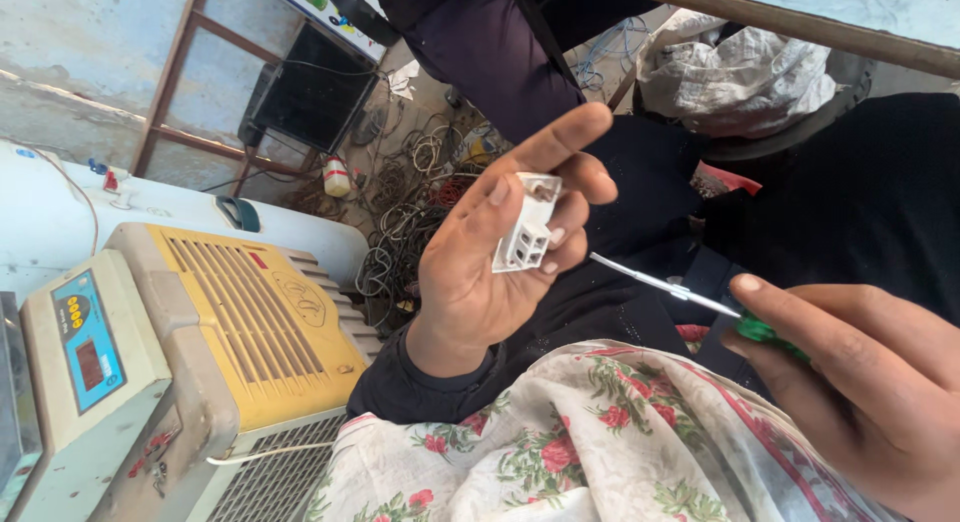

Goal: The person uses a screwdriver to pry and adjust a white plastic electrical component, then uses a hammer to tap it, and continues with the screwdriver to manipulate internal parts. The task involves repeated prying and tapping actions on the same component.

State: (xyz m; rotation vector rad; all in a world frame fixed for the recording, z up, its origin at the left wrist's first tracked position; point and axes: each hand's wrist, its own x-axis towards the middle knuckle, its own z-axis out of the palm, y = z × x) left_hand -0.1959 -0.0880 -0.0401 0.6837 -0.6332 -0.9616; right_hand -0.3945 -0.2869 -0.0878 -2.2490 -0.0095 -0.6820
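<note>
Both hands are raised in front of the person and stay well apart from each other. The left hand (480,272) is closed around a small white plastic block (527,227) with square openings on its side; the thumb presses on the top of it and the fingers wrap behind it, so the block sits near the middle of the view, above the lap. The index finger of this hand is stretched out and points up to the right.

The right hand (865,382) is at the lower right corner. It is clamped on the green handle (765,332) of a thin screwdriver (665,285). The metal shaft goes up and to the left, and its tip is near the white block but does not touch it.

Under the hands lies a light cloth with red flowers and green leaves (590,447), and the dark sleeve (420,382) of the left arm comes out from beside it. To the left stands a yellow and beige machine (250,312) with ventilation slits, and beside it a beige device with a small blue panel (85,347). Behind the left hand there is a heap of tangled wires (415,197) on the floor. At the top, another person in dark purple clothing (490,52) is near, and a crumpled grey bag (735,72) lies at the upper right.
</note>
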